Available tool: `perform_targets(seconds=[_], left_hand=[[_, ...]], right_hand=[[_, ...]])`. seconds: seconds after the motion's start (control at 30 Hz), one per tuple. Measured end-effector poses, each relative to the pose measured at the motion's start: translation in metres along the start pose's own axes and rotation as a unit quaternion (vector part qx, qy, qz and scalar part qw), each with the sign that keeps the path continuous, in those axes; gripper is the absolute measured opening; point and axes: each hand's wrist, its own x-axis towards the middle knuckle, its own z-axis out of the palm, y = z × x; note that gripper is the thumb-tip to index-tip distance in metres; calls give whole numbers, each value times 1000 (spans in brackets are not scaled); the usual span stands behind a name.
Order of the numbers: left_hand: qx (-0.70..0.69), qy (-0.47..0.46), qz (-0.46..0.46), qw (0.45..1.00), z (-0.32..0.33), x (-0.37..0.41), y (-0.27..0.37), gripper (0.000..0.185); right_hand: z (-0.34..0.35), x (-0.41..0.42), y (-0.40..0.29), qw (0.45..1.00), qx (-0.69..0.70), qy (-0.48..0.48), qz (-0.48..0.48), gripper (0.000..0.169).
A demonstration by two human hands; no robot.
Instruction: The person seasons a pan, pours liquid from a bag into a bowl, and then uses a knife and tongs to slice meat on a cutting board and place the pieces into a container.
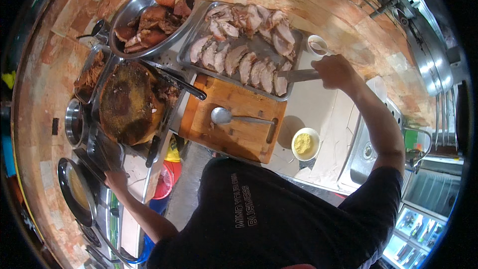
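My right hand (332,71) is closed around the end of a flat metal utensil (302,76), perhaps tongs. Its far end lies over the right edge of a metal tray (267,50), by the last piece in a row of sliced meat (246,69). More meat pieces (250,18) line the tray's back. At lower left, my left hand (115,179) is at the near end of a dark metal tray (106,151); its fingers are blurred, and whether they grip anything cannot be told. A metal spoon (222,116) rests on a wooden cutting board (201,127) between my arms.
A steel bowl (129,5) of meat chunks stands at back left, above a round chopping block (129,102). A black-handled knife (186,86) overhangs the board's corner. Right of the board are a bowl of yellow powder (305,144), a small white cup (317,45) and a sink (358,164). A frying pan (76,192) is left.
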Motion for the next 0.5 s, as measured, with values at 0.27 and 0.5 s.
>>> perform_targets(seconds=[0.27,0.5], left_hand=[[-149,-59,106,981,-161,-123,35,34],[-265,-216,495,799,-152,-140,224,40]], right_hand=[[41,-29,20,981,145,-86,94,20],[4,-1,-4,1000,11,1,8,21]])
